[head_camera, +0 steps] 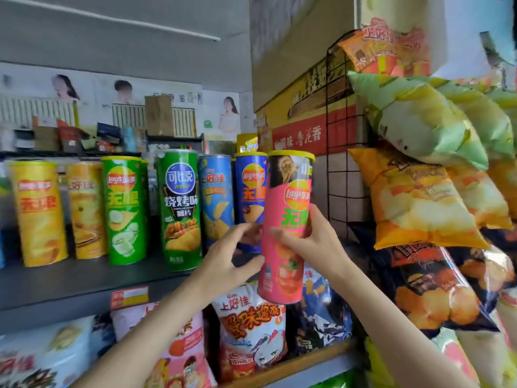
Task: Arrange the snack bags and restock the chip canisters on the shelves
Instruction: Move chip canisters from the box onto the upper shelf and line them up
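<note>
nearest the camera, two bare forearms reach up from the bottom edge. right hand point(307, 245) grips the pink canister point(282, 228) round its middle, fingers curled on the front, thumb up the right side; canister is upright w/ a slight tilt, yellow lid on top, its base in the air in front of the shelf edge point(70, 289), not resting on it. left hand point(226, 261) sits just left of the pink canister, fingers spread apart & loosely bent, thumb touching the tube's lower left side, fingertips up by the dark blue canister point(249, 191). below the hands, snack bags stand on the lower shelf, incl. a red-lettered bag point(249, 331). at right, orange bag point(414, 203) & pale green bag point(419, 119) hang against a black wire rack point(335, 163). further back on the shelf stands a row of canisters: light blue point(215, 194), dark green point(180, 208), bright green point(124, 208), orange-yellow point(85, 208), yellow point(39, 211). behind, boxes & a wall w/ posters, blurry.
</note>
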Demonstrator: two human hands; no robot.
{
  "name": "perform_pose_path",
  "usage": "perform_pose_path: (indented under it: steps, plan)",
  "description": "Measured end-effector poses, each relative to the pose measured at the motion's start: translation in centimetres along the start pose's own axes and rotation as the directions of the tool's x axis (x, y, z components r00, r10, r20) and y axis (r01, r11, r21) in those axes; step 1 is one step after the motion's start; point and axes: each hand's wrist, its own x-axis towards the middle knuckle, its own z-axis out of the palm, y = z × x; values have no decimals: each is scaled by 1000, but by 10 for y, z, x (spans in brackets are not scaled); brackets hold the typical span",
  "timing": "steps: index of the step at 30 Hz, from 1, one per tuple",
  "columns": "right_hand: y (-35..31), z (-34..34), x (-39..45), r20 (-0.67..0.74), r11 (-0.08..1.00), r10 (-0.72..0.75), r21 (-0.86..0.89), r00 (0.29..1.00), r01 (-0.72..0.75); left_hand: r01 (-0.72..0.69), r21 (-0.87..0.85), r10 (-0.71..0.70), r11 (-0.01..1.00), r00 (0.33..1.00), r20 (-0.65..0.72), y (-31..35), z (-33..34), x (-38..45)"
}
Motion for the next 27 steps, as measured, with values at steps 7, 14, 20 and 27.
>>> perform_pose_path:
  steps: [7, 14, 20, 27]
  plan:
    - [-73, 115, 11, 66, 964, -259, 78, 964, 254, 86, 5, -81, 996, 951, -299, -16, -80, -43]
    - [-146, 249, -7, 238, 917, -366, 260, 900, 304, 216, -43, -213, 975, 873, -439, -41, -210, -121]
    - [-215, 367, -36, 455, 886, -422, 390, 784, 250, 233, -72, -230, 970, 774, -589, -63, -336, -206]
    - [-296, 538, -77, 461, 920, -360, 322, 811, 225, 502, 39, -331, 864, 623, -709, -108, -523, -319]
